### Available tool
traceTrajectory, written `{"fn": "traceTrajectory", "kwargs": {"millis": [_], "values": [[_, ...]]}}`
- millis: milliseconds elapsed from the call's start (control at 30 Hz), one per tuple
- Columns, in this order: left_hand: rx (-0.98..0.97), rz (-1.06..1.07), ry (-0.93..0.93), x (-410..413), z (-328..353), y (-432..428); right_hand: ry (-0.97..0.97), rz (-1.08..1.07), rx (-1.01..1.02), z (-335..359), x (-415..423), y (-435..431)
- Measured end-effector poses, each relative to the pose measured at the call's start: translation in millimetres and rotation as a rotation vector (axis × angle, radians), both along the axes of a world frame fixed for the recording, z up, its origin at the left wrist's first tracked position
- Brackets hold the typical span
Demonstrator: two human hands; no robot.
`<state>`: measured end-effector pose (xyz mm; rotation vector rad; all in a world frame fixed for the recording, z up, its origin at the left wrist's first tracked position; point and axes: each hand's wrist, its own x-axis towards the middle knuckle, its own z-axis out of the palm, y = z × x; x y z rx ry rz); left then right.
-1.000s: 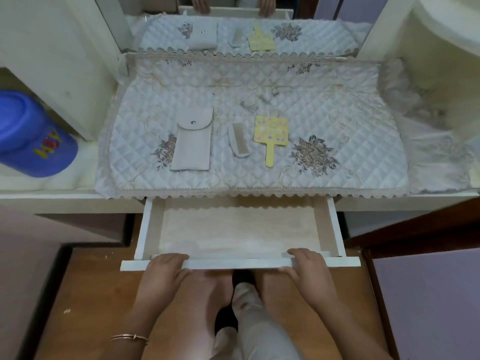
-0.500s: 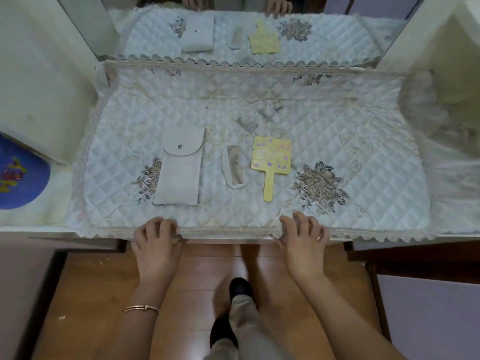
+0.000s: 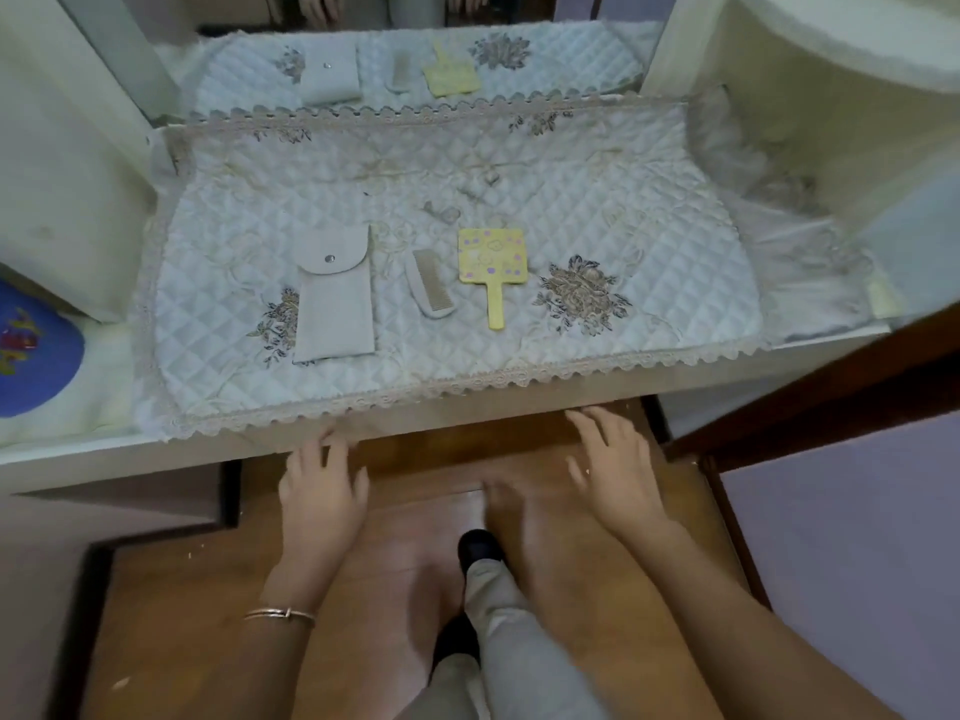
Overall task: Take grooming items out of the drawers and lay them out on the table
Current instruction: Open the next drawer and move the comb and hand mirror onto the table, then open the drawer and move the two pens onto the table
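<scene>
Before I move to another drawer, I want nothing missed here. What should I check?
1. Left hand empty, fingers relaxed: ok.
2. Right hand empty, off the table: ok.
3. Snap pouch flat on the quilted cloth, flap closed: ok.
4. Comb and yellow hand mirror lie beside it, apart: ok.
5. No drawer sticks out below the table edge: ok.
6. Grooming items left in other drawers: cannot tell.
</scene>
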<state>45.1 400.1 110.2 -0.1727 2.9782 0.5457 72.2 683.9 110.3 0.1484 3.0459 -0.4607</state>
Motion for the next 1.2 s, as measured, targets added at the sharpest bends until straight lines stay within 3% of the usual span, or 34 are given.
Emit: {"fn": "traceTrajectory", "kwargs": {"millis": [67, 200, 367, 600, 833, 1000, 1200], "values": [[0.035, -0.072, -0.124, 35, -8, -2, -0.135, -0.123, -0.115, -7, 51, 1], [0.101, -0.187, -0.551, 103, -27, 1, -0.45, -0.469, -0.368, -24, 159, 8], [0.27, -0.263, -0.785, 166, -47, 14, -0.693, -0.844, -0.616, -42, 282, 13], [0.324, -0.049, -0.995, 191, -55, 64, -0.67, -1.211, -0.826, -51, 364, 44], [0.371, 0.182, -0.968, 187, -63, 174, -0.739, -1.179, -0.847, -75, 380, 184], [0.469, 0.129, -0.853, 192, -50, 247, -0.559, -1.111, -0.801, -66, 336, 294], [0.545, 0.316, -0.814, 190, -41, 273, -0.467, -0.967, -0.817, -62, 274, 358]]}}
